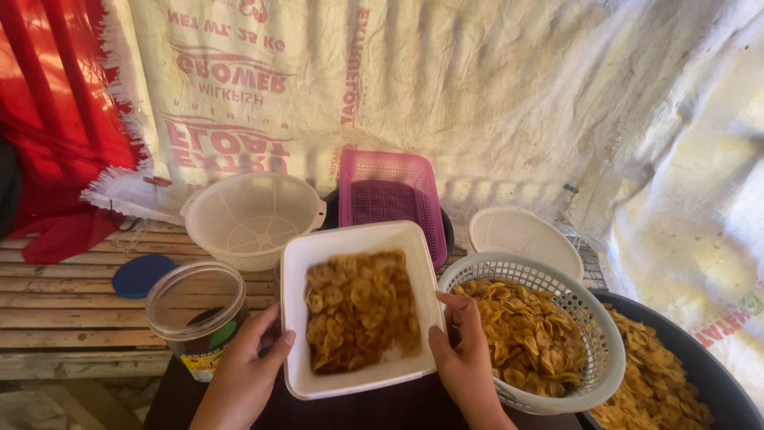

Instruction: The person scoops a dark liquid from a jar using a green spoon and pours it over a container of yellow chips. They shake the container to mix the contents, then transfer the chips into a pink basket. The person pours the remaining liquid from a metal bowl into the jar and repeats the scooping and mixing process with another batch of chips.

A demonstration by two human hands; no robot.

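Observation:
I hold a white square container (302, 263) filled with golden fried chips (360, 306), tilted up toward me. My left hand (248, 368) grips its lower left rim, thumb on the edge. My right hand (463, 350) grips its lower right rim. Just right of it sits a pale round basket (593, 318) heaped with lighter chips (521, 334), touching my right hand.
A clear open jar (196, 306) stands to the left, a blue lid (142, 275) behind it on wooden slats. Behind are a white colander (251, 219), a pink basket (390, 195) and a white bowl (525, 236). A dark basin (708, 374) of chips lies at right.

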